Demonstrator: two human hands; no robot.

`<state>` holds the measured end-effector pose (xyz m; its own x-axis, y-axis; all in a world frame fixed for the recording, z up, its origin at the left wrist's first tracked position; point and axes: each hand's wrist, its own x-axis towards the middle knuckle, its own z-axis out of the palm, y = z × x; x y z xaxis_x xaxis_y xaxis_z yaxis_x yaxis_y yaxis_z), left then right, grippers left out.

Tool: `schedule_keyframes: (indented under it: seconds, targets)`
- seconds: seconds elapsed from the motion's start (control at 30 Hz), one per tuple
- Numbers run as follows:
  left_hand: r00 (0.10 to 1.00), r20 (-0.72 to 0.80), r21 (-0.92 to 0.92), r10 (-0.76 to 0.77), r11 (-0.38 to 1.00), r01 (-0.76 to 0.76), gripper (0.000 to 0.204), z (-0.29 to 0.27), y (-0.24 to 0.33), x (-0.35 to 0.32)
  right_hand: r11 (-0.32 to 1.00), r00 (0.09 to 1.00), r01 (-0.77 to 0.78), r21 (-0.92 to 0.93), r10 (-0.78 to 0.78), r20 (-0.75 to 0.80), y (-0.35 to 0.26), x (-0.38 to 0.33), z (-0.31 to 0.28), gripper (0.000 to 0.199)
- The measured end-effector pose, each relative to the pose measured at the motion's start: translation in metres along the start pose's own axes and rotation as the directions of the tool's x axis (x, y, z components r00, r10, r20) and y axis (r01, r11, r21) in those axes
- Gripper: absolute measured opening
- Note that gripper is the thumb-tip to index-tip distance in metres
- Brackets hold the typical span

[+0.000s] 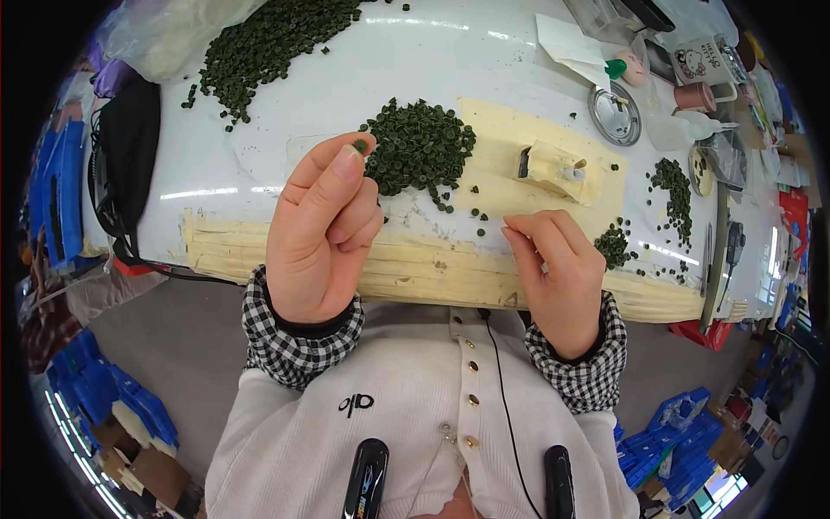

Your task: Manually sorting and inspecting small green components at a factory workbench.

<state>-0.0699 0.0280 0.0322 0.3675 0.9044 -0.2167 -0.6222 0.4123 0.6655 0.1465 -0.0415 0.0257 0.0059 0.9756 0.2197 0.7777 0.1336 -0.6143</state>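
So the left hand is being held up over the near edge of the white table, pinching one small dark green disc between thumb and forefinger, with the other fingers curling in. The right hand is hovering just over the near edge too, fingers loosely bent with the tips drawn together; I honestly can't tell if anything's in it.

Right behind the pinched disc, a heap of the same green discs is sitting mid-table, partly spilling onto a patch of cream masking tape. A little taped-up block with a peg is standing on that patch, just beyond the right hand. A bigger spill of green discs is lying toward the far left corner, and smaller clusters are scattered toward the right edge. Strips of tape are running along the near edge. A round metal lid and a cup are sitting at the far right.
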Motion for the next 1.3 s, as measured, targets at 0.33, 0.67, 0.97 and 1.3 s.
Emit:
schedule_keyframes:
  seconds: [0.33, 0.67, 0.97, 1.3]
  targets:
    - [1.0, -0.023, -0.001, 0.008, 1.0, -0.008, 0.015, 0.0, -0.001, -0.002, 0.996, 0.995, 0.089, -0.005, -0.088, 0.053, 0.001, -0.002, 0.009, 0.011]
    - [1.0, 0.007, 0.036, -0.006, 0.999, 0.005, 0.015, -0.002, -0.001, 0.0, 0.994, 0.994, 0.104, -0.025, -0.104, 0.03, 0.005, -0.003, 0.011, 0.012]
    - [1.0, 0.013, 0.029, -0.018, 0.999, 0.018, 0.017, 0.0, -0.002, -0.001, 0.986, 0.991, 0.115, -0.117, -0.123, -0.058, -0.006, 0.009, 0.021, 0.014]
    - [0.999, -0.041, 0.275, 0.008, 0.961, 0.004, 0.016, 0.007, -0.013, -0.004, 0.934, 0.996, -0.085, 0.346, 0.074, 0.047, -0.01, 0.012, 0.012, 0.01]
